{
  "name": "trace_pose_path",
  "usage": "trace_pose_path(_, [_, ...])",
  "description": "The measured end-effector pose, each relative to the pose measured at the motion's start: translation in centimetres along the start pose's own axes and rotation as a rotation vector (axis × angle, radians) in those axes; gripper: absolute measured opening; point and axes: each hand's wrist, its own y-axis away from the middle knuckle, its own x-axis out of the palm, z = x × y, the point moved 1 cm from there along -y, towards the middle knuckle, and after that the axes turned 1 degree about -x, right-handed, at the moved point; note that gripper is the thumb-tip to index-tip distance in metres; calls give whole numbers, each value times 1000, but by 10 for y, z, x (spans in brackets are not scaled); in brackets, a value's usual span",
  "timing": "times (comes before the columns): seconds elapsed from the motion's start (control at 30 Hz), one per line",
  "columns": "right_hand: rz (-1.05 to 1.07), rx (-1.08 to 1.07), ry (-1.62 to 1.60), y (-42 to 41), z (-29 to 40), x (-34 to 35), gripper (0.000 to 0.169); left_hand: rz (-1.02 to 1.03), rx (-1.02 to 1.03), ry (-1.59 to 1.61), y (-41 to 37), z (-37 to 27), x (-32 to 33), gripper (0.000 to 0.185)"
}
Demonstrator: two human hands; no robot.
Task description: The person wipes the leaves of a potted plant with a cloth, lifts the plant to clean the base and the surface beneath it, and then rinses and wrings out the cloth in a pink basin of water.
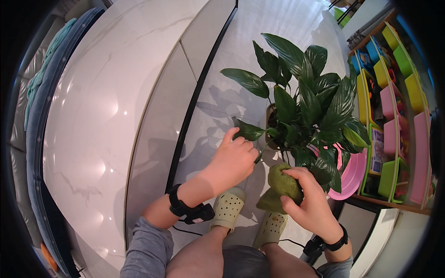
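A leafy potted plant (306, 93) with glossy dark green leaves stands on the floor in front of me, its pot (270, 114) partly covered by foliage. My left hand (234, 158) is at the plant's lower left, fingers mostly curled and one stretched out by a drooping leaf (250, 130). A narrow leaf (260, 155) runs behind its fingers; the underside is hidden, so whether it is pinched cannot be told. In my right hand (307, 198) is a bunched green cloth (280, 186), held between thumb and fingers below the leaves.
At left is a white marble-patterned table or counter (100, 104) beside a blue cushioned seat (38, 139). On the right, a shelf rack holds colored bins (391, 135). A pink basin (353, 177) sits partly behind the plant. My feet wear pale clogs (227, 206); cables hang from both wrist devices.
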Motion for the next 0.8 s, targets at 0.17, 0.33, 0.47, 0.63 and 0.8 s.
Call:
trace_pose_path(0.17, [-15, -10, 73, -8, -7, 10, 48, 94, -252, 408, -7, 1, -3, 12])
trace_pose_path(0.33, [-61, -13, 94, -22, -15, 19, 48, 53, -398, 709, -11, 5, -7, 20])
trace_pose_path(0.47, [-61, 7, 61, -30, -18, 25, 48, 129, -472, 868, -13, 5, -16, 32])
trace_pose_path(0.63, [-76, -98, 25, -33, -14, 30, 49, 137, -346, 868, 5, 8, -14, 54])
trace_pose_path(0.8, [-88, -145, -27, -30, -3, 37, 50, 257, -322, 819, 16, -5, -35, 59])
